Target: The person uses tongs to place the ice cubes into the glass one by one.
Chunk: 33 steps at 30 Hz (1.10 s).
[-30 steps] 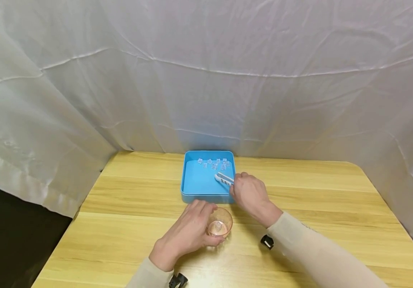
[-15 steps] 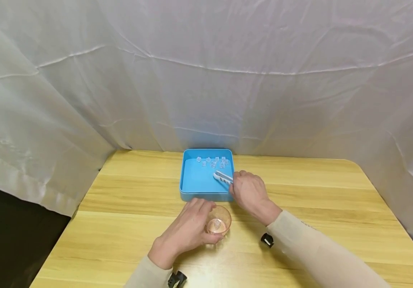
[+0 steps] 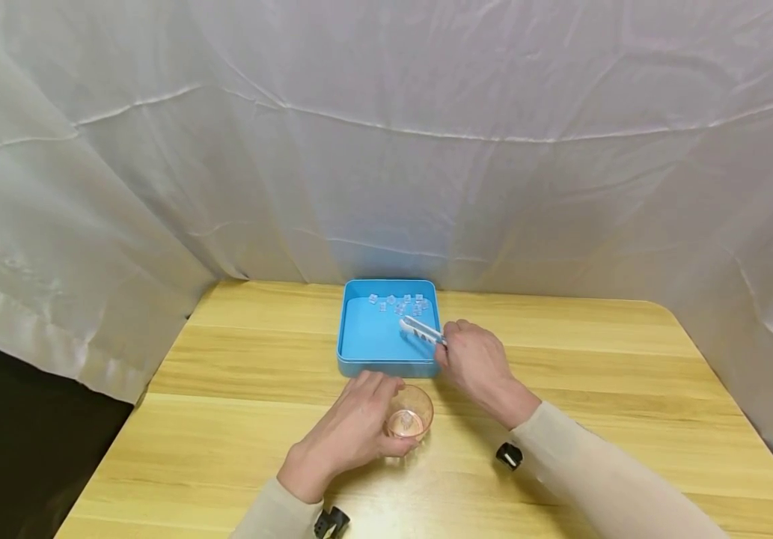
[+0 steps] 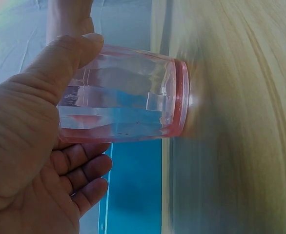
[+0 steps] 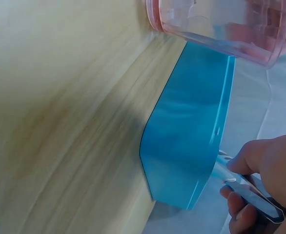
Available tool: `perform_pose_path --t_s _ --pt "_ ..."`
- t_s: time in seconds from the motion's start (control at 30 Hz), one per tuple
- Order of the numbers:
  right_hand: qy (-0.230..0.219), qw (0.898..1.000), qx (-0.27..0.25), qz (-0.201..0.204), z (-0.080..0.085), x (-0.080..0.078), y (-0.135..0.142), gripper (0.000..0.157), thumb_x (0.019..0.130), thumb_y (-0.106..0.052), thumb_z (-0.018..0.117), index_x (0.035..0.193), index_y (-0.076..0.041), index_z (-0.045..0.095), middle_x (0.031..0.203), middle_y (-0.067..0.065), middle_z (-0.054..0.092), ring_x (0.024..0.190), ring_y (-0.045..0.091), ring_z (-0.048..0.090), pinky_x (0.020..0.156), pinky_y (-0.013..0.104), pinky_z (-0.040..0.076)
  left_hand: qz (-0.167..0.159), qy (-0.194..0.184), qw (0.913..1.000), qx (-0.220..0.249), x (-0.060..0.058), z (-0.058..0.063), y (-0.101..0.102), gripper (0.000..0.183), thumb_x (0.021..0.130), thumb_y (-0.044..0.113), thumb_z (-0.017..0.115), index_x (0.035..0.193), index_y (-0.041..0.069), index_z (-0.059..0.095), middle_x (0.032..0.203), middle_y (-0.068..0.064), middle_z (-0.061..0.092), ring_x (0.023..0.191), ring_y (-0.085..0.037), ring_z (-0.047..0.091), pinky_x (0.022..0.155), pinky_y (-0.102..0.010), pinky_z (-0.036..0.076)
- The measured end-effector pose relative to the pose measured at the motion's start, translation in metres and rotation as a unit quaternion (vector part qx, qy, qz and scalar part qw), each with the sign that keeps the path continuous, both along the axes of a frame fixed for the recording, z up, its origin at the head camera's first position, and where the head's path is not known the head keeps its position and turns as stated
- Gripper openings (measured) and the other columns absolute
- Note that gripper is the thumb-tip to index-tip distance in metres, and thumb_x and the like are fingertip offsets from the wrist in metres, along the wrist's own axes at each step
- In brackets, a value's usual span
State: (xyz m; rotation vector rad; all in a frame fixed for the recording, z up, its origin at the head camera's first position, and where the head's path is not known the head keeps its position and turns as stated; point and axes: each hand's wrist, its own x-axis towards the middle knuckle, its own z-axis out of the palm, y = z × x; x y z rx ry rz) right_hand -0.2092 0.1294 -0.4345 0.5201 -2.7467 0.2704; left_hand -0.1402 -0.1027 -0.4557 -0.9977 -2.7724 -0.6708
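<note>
My left hand (image 3: 352, 430) holds a clear pinkish cup (image 3: 421, 410) upright on the table, thumb and fingers round its upper part. In the left wrist view a small clear cube (image 4: 155, 102) shows at the cup's bottom. With my right hand (image 3: 479, 363) I grip a pair of white-tipped tongs (image 3: 420, 330), whose tips reach over the near right part of a blue tray (image 3: 386, 368). Several clear cubes (image 3: 399, 308) lie towards the tray's back, beyond the tips. The right wrist view shows fingers and thumb round the dark handles of the tongs (image 5: 260, 202).
The wooden table (image 3: 581, 359) extends to both sides of the tray. A pale cloth curtain (image 3: 386, 187) hangs right behind the table's back edge and along its sides. The cup stands just in front of the tray's near wall.
My right hand has shifted slightly right with the tongs, whose tips stay over the tray. The left hand and the cup keep their place.
</note>
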Motion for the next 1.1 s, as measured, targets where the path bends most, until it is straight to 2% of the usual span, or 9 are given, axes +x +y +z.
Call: perform_pose_path --t_s 0.33,0.67,0.83,1.1 --pt "0.022 0.998 -0.058 0.015 0.006 0.017 0.016 0.018 0.091 -0.015 0.069 0.077 -0.010 0.058 0.068 0.000 0.047 0.058 0.014 0.040 0.049 0.029 0.039 0.003 -0.011 0.9999 -0.005 0.000 0.001 -0.001 0.071 0.082 0.053 0.086 0.132 0.008 0.062 0.124 -0.003 0.066 0.116 -0.020 0.054 0.106 -0.039 0.048" --pt "0.008 0.995 -0.099 0.024 0.014 0.047 0.030 0.007 0.093 -0.014 0.072 0.088 -0.010 0.068 0.076 -0.001 0.058 0.063 0.010 0.045 0.053 0.026 0.043 0.002 -0.018 0.9998 -0.004 0.001 0.001 -0.002 0.073 0.082 0.053 0.087 0.134 0.008 0.062 0.125 -0.003 0.066 0.118 -0.020 0.055 0.106 -0.040 0.048" --pt "0.032 0.992 -0.110 0.048 0.016 0.064 0.041 0.005 0.092 -0.013 0.076 0.091 -0.011 0.071 0.078 -0.004 0.060 0.065 0.006 0.046 0.054 0.024 0.043 -0.003 -0.013 0.9999 0.006 0.001 0.000 -0.002 0.073 0.081 0.051 0.088 0.133 0.007 0.062 0.125 -0.004 0.066 0.117 -0.020 0.055 0.106 -0.041 0.047" --pt "0.080 0.985 -0.119 0.094 0.015 0.086 0.059 0.014 0.085 -0.011 0.081 0.093 -0.011 0.070 0.080 -0.007 0.061 0.067 0.001 0.045 0.054 0.021 0.043 -0.001 -0.029 0.9996 0.005 0.002 0.001 -0.002 0.072 0.081 0.049 0.089 0.134 0.009 0.062 0.125 -0.003 0.066 0.118 -0.020 0.054 0.107 -0.041 0.046"
